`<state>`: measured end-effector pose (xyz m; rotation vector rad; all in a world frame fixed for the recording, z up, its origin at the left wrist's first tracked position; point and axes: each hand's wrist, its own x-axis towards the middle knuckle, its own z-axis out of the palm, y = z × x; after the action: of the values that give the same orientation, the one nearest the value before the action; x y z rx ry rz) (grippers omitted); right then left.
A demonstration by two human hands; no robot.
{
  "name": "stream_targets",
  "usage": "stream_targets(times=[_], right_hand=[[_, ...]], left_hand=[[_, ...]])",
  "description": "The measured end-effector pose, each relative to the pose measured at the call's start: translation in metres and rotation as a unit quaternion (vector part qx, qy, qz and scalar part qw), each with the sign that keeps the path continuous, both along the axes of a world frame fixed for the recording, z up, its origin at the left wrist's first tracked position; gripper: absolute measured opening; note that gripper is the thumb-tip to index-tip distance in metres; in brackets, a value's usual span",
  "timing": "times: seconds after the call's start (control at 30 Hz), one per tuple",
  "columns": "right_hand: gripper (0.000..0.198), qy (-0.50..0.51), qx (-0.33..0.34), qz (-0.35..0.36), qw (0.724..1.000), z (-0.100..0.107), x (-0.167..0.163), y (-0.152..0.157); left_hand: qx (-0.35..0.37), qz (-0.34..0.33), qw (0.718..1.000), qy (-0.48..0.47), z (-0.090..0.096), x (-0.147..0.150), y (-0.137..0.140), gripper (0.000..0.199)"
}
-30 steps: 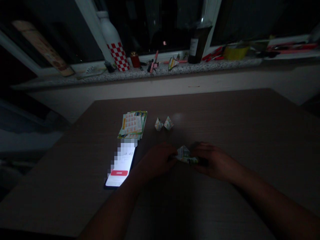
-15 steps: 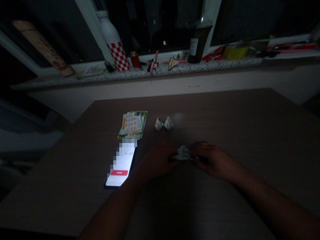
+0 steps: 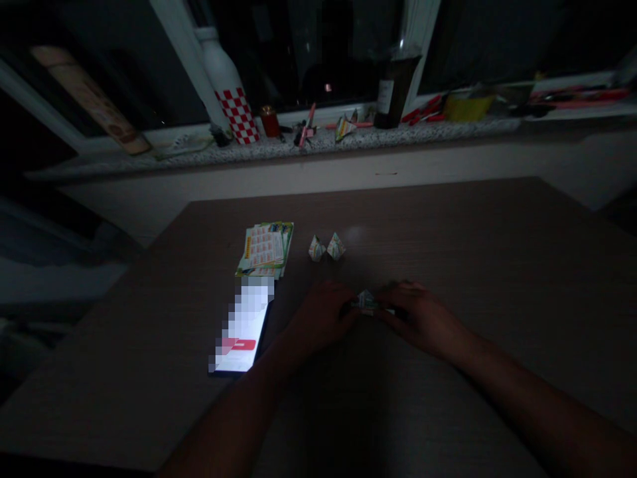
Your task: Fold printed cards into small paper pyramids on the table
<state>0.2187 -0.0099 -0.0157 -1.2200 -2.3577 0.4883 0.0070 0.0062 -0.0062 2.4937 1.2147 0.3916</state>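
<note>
Between my hands is a small piece of folded printed paper [image 3: 367, 301], its pointed top showing in the gap. My left hand [image 3: 326, 311] pinches its left side, with the thumb and fingers closed. On the other side my right hand [image 3: 414, 313] grips the paper's right end, and a pale edge pokes out by the thumb. Dim light hides the exact folds under the fingertips. Just beyond my left hand, two finished-looking folded paper shapes [image 3: 336, 247] with pointed tips stand side by side on the table.
A stack of printed paper sheets [image 3: 265, 247] lies at the left, with a lit phone [image 3: 243, 332] below it, close to my left forearm. Along the granite windowsill [image 3: 279, 151] stand a red-checked white bottle [image 3: 237, 113], a dark bag [image 3: 391, 96] and pens.
My fingers have drawn slightly closer together on the folded paper, and less of it shows between them. The paper shapes, stack and phone stay in place.
</note>
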Motion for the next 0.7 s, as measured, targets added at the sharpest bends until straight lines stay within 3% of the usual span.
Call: stream_targets(times=[0.33, 0.7], right_hand=[[0.016, 0.021, -0.011, -0.019, 1.0, -0.0004, -0.0049, 0.0021], [0.014, 0.028, -0.02, -0.028, 0.999, -0.002, -0.0075, 0.0026]], left_hand=[[-0.033, 0.025, 0.999, 0.011, -0.0049, 0.0046, 0.0052, 0.014], [-0.012, 0.021, 0.998, 0.054, -0.0005, 0.0104, 0.0068, 0.017]])
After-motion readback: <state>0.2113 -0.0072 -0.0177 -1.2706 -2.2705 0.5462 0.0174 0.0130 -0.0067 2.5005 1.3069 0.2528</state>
